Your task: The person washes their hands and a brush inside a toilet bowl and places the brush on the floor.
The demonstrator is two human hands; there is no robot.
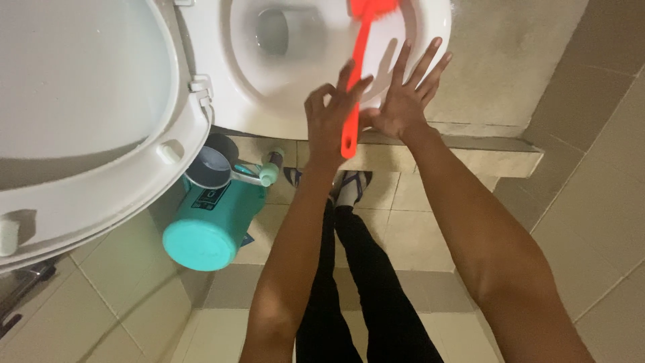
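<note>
Orange toilet brush (354, 74) lies across the white toilet bowl (222, 87), head at 12 o'clock, its handle gripped by the left hand (329, 117). Right hand (403, 101) is beside it at 3 o'clock, fingers spread wide, holding nothing. Teal bucket (211, 225) stands at 8 o'clock

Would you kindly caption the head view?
Left hand grips orange brush over toilet bowl; right hand spread open.

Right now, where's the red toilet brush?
In the head view the red toilet brush is top centre, its bristles over the toilet bowl, its handle held in the left hand, beside the open right hand.
</note>
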